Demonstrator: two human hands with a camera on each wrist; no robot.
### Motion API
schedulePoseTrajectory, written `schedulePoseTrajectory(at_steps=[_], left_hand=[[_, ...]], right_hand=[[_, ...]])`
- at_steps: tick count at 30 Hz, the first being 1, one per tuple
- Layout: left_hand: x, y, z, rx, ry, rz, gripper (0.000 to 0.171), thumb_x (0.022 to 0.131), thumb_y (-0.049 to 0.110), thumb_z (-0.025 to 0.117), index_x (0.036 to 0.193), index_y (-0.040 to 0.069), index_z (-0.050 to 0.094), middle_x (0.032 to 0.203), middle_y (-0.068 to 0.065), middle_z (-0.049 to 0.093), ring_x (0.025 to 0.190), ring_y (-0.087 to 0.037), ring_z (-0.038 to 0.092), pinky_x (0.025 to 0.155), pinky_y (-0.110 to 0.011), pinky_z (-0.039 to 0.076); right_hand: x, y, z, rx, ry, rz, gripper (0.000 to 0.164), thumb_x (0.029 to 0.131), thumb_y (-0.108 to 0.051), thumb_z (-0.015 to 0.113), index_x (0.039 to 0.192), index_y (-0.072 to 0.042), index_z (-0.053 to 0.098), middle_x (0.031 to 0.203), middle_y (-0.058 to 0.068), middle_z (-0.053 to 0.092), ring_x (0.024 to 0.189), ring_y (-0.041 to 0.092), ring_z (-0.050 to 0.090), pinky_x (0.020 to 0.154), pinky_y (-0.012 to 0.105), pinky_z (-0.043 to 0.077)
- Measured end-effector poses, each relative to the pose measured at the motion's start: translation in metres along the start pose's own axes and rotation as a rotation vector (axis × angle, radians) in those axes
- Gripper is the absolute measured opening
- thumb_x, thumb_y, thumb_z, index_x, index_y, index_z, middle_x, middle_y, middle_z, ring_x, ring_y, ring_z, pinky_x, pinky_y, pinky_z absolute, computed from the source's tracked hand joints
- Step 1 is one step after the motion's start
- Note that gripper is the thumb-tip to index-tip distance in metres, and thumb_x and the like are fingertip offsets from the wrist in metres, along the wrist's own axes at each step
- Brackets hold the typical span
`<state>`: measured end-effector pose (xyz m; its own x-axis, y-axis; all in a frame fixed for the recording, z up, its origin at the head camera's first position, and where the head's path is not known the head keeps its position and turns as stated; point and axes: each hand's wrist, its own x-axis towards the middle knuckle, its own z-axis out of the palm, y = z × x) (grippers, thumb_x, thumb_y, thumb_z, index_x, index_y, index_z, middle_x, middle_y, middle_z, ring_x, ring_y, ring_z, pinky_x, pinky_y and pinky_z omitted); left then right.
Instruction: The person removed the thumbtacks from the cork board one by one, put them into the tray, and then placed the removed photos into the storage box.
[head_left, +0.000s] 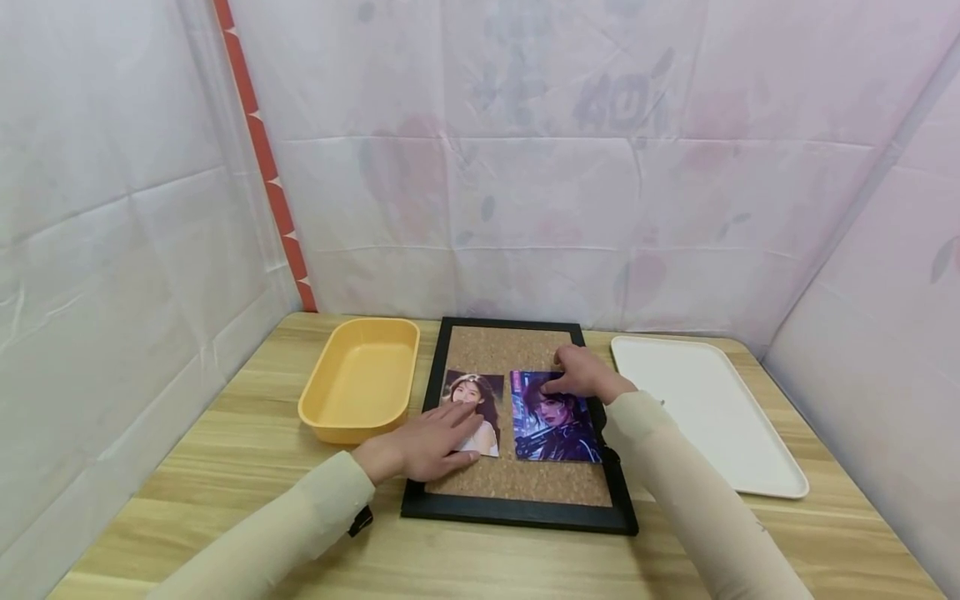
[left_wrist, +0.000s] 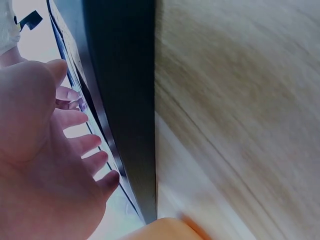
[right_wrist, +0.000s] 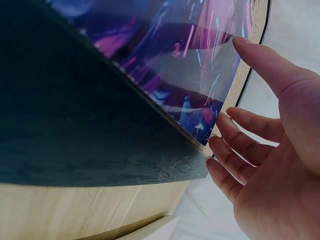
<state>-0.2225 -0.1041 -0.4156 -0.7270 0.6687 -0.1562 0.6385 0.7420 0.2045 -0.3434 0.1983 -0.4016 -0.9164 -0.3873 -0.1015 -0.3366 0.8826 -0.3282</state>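
A cork board (head_left: 517, 346) with a black frame lies on the table, with two picture cards side by side on it. My left hand (head_left: 431, 439) lies with straight fingers over the left card, a portrait photo (head_left: 486, 400) of a person with long hair, and hides part of it. My right hand (head_left: 588, 372) is at the upper right corner of the purple-blue illustrated card (head_left: 555, 425). In the right wrist view its thumb (right_wrist: 260, 57) touches that card's surface, while the other fingers (right_wrist: 235, 152) are loosely bent by the board's edge, apart from the thumb.
A deep yellow tray (head_left: 360, 375) stands left of the board. To the right lies a shallow white tray (head_left: 705, 417), partly behind the right sleeve. The wood-grain table (head_left: 450, 558) meets hanging white cloth (head_left: 540, 200) at the back and sides.
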Motion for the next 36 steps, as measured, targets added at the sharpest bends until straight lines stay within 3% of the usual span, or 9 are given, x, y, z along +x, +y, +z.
schedulePoseTrajectory(at_steps=[4, 9, 14, 19, 24, 31, 33, 36], left_hand=[[0.002, 0.002, 0.000, -0.003, 0.005, 0.006, 0.065, 0.108, 0.047, 0.044, 0.161, 0.010, 0.033, 0.170, -0.014, 0.021, 0.156, -0.031, 0.019, 0.126, -0.049, 0.019], [0.005, 0.004, 0.003, -0.003, 0.007, 0.017, 0.064, 0.108, 0.046, 0.045, 0.161, 0.011, 0.034, 0.169, -0.012, 0.024, 0.156, -0.029, 0.021, 0.125, -0.049, 0.021], [0.009, 0.009, 0.004, -0.006, 0.012, 0.046, 0.064, 0.108, 0.046, 0.045, 0.160, 0.010, 0.034, 0.168, -0.011, 0.027, 0.155, -0.028, 0.024, 0.124, -0.049, 0.024], [0.009, 0.010, 0.004, 0.011, 0.015, 0.046, 0.065, 0.108, 0.048, 0.043, 0.161, 0.012, 0.033, 0.168, -0.010, 0.026, 0.155, -0.027, 0.023, 0.124, -0.048, 0.023], [0.005, 0.008, 0.000, 0.009, 0.028, 0.033, 0.066, 0.108, 0.049, 0.044, 0.161, 0.011, 0.033, 0.169, -0.011, 0.024, 0.156, -0.029, 0.022, 0.125, -0.050, 0.021], [-0.005, 0.000, -0.008, -0.021, 0.097, 0.057, 0.065, 0.108, 0.044, 0.046, 0.159, 0.005, 0.035, 0.167, -0.017, 0.027, 0.154, -0.035, 0.024, 0.124, -0.052, 0.023], [-0.009, -0.003, -0.009, -0.032, 0.115, 0.059, 0.065, 0.109, 0.043, 0.046, 0.159, 0.004, 0.035, 0.167, -0.019, 0.026, 0.154, -0.037, 0.024, 0.123, -0.054, 0.023], [-0.014, -0.007, -0.009, -0.031, 0.145, 0.059, 0.064, 0.109, 0.043, 0.046, 0.159, 0.004, 0.035, 0.167, -0.019, 0.026, 0.154, -0.038, 0.024, 0.122, -0.056, 0.024]], right_hand=[[0.001, 0.001, 0.000, 0.035, -0.009, 0.002, 0.036, 0.087, -0.029, 0.081, 0.094, 0.001, 0.062, 0.079, 0.004, 0.056, 0.071, 0.019, 0.049, 0.066, 0.033, 0.044], [0.002, 0.005, 0.004, 0.066, 0.001, -0.008, 0.031, 0.086, -0.029, 0.084, 0.083, -0.002, 0.068, 0.071, 0.001, 0.059, 0.065, 0.015, 0.050, 0.062, 0.030, 0.044], [0.000, 0.006, 0.005, 0.111, 0.048, -0.015, 0.039, 0.083, -0.026, 0.086, 0.099, 0.004, 0.066, 0.091, 0.011, 0.066, 0.080, 0.021, 0.059, 0.075, 0.039, 0.054], [-0.001, 0.008, 0.006, 0.169, 0.110, -0.012, 0.050, 0.082, -0.022, 0.087, 0.113, 0.008, 0.061, 0.108, 0.021, 0.063, 0.093, 0.029, 0.060, 0.085, 0.046, 0.054], [-0.007, 0.011, 0.004, 0.331, 0.125, 0.068, 0.052, 0.085, -0.015, 0.082, 0.124, 0.008, 0.055, 0.117, 0.025, 0.061, 0.103, 0.035, 0.060, 0.088, 0.048, 0.053], [-0.016, 0.009, -0.004, 0.670, 0.109, 0.174, 0.056, 0.090, -0.005, 0.072, 0.138, 0.010, 0.048, 0.129, 0.026, 0.052, 0.102, 0.028, 0.056, 0.083, 0.036, 0.054], [-0.017, 0.009, -0.005, 0.725, 0.115, 0.193, 0.053, 0.091, -0.006, 0.072, 0.137, 0.011, 0.050, 0.131, 0.027, 0.053, 0.100, 0.025, 0.059, 0.081, 0.032, 0.056], [-0.020, 0.008, -0.005, 0.804, 0.124, 0.226, 0.041, 0.093, -0.007, 0.073, 0.126, 0.011, 0.059, 0.121, 0.023, 0.063, 0.088, 0.018, 0.065, 0.073, 0.028, 0.059]])
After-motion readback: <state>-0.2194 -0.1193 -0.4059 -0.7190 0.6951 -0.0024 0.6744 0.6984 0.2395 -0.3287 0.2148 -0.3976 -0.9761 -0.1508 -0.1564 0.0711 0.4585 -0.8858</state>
